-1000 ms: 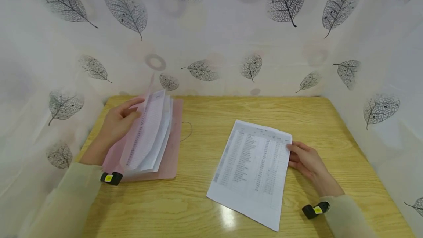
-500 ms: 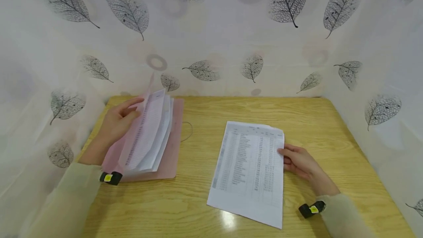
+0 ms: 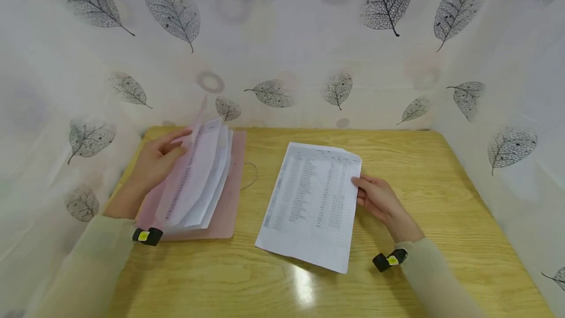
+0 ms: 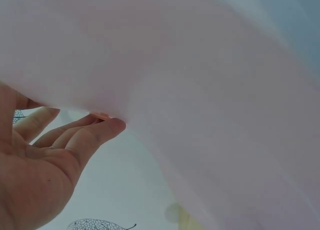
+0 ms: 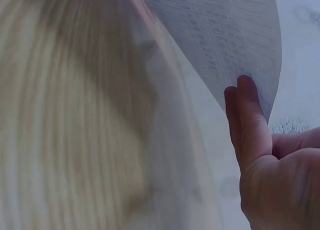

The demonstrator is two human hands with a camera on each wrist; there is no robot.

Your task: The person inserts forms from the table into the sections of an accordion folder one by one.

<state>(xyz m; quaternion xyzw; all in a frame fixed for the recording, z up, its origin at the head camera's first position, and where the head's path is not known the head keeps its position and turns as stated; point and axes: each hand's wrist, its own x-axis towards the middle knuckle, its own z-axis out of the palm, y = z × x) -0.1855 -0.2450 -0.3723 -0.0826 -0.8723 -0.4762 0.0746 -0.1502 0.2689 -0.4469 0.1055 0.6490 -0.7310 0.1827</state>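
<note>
On the left of the table lies a pink folder (image 3: 238, 175) with several white papers (image 3: 212, 185) fanned inside. My left hand (image 3: 156, 163) pinches the edge of its raised, see-through pink cover; the left wrist view shows fingers (image 4: 95, 137) under that cover (image 4: 165, 70). Right of the folder, my right hand (image 3: 381, 200) pinches the right edge of a printed paper (image 3: 309, 205) with a table of rows on it. The paper is held above the wood. In the right wrist view the fingers (image 5: 250, 120) lie against the paper's printed side (image 5: 225, 35).
The wooden table (image 3: 397, 151) has a yellow grain. A thin elastic loop (image 3: 251, 175) sticks out from the folder's right side. A pale curtain (image 3: 282, 48) with leaf prints hangs around the table's back and sides.
My right hand has carried the printed paper leftward and, lately, away from me, closer to the folder. My left hand keeps the folder's cover raised and has hardly moved.
</note>
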